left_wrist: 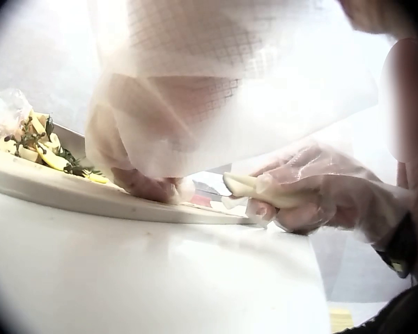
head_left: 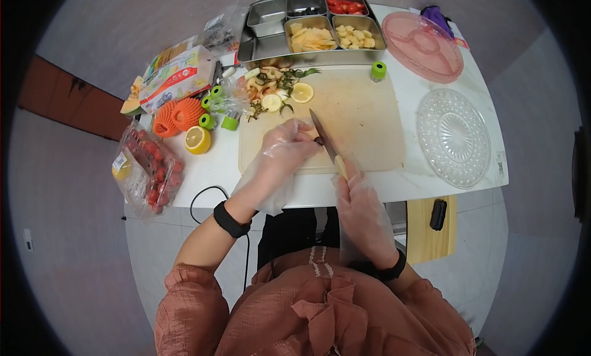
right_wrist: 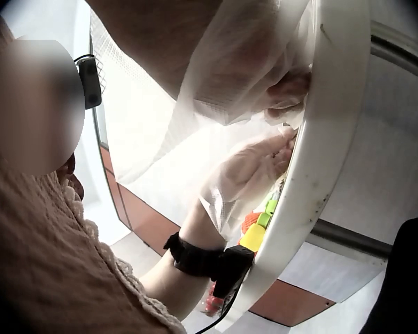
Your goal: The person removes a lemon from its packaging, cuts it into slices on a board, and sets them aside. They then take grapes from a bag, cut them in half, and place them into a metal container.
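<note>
On the cream cutting board (head_left: 369,119), my left hand (head_left: 280,153) in a clear plastic glove pinches a small dark fruit (head_left: 318,140) at its fingertips. My gloved right hand (head_left: 360,205) grips a knife (head_left: 323,131) by its pale handle (left_wrist: 279,191), the blade slanting away to the upper left. Its edge lies right beside the dark fruit and the left fingertips. From the right wrist, the left hand (right_wrist: 247,174) appears beyond the right one, and the fruit is hidden there. Lemon slices (head_left: 302,92) and a heap of peelings (head_left: 271,82) lie on the board's far left part.
Behind the board stands a steel tray (head_left: 246,50) of containers with cut fruit. A pink divided dish (head_left: 455,64) and a clear glass plate (head_left: 454,137) are at right. At left are a lemon half (head_left: 197,140), orange spiky things (head_left: 178,117), green-topped pieces (head_left: 229,123) and boxed red fruit (head_left: 157,171).
</note>
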### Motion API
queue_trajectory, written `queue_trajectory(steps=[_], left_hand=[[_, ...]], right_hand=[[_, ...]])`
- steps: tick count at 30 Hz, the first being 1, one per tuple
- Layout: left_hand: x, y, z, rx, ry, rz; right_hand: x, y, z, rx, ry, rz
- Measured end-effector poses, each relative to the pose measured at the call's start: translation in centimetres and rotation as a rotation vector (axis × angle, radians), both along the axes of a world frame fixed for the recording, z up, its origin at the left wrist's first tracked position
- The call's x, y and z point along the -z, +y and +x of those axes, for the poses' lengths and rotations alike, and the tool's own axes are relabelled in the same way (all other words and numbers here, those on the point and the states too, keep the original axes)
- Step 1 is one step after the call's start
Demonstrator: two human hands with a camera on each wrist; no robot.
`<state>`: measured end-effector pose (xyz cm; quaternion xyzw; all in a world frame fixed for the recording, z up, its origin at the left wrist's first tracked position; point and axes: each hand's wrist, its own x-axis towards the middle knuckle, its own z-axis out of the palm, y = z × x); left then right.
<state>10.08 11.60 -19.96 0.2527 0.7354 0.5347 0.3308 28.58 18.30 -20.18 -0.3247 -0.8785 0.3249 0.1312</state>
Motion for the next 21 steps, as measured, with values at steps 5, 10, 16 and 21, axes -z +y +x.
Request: queue_trajectory(steps=[5,10,16,21], left_hand=[[0.4,0.1,-0.7,-0.016,-0.121,0.020],[1.3,0.2,-1.0,-0.051,-0.137,0.026],[1.1,0.0,-1.0,-0.068,-0.159,0.039],[0.3,0.1,-0.7,-0.077,-0.165,0.024]], right_hand=[[0.2,0.1,-0.2,-0.010,-0.009,0.006],[-0.5,0.2,-0.3,-0.027,-0.171,-0.031],[-0.9,0.0,-0.4,-0.039,-0.106,-0.057],[-1.1,-0.3,0.1,-0.035,-0.093,-0.039]])
